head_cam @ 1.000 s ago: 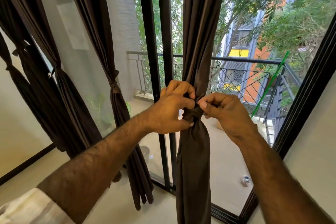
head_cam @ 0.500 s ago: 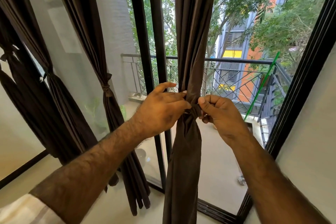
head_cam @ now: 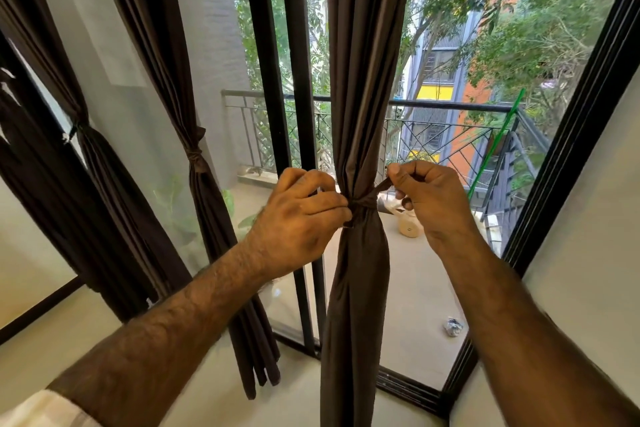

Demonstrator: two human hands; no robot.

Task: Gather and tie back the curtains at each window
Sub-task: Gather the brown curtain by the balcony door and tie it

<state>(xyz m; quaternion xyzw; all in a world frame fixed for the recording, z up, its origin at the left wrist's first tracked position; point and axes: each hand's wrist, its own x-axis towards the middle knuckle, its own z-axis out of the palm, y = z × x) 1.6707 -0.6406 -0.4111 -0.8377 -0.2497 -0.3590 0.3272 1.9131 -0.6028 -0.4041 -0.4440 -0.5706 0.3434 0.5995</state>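
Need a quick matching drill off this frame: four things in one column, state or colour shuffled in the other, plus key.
1. right hand
2. middle curtain
3. pole
4. left hand

A. green, leaning on the balcony railing
B. already tied, nobody touching it
C. pinching the tie's end, out to the side
D. fingers at the knot on the near curtain

1-C, 2-B, 3-A, 4-D
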